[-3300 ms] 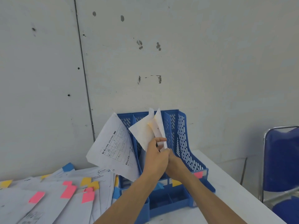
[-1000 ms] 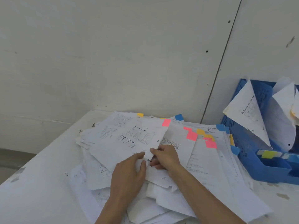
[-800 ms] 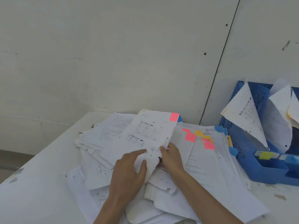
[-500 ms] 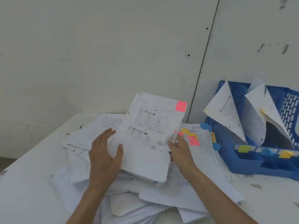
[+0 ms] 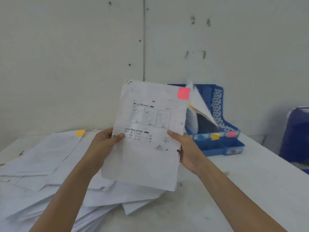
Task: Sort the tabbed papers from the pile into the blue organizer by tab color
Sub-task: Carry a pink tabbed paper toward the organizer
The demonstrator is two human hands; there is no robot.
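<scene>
The left hand (image 5: 107,142) and right hand (image 5: 185,148) each pinch a side of the paper (image 5: 148,134), holding it up so its pink tab (image 5: 184,93) shows above them.

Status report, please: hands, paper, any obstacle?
The left hand and right hand grip pink-tabbed paper above pile. Behind it, blue organizer. Path looks clear.

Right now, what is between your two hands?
In the head view, one printed sheet with a pink tab spans the gap. The left hand grips its left edge, and the right hand grips its right edge.
</scene>
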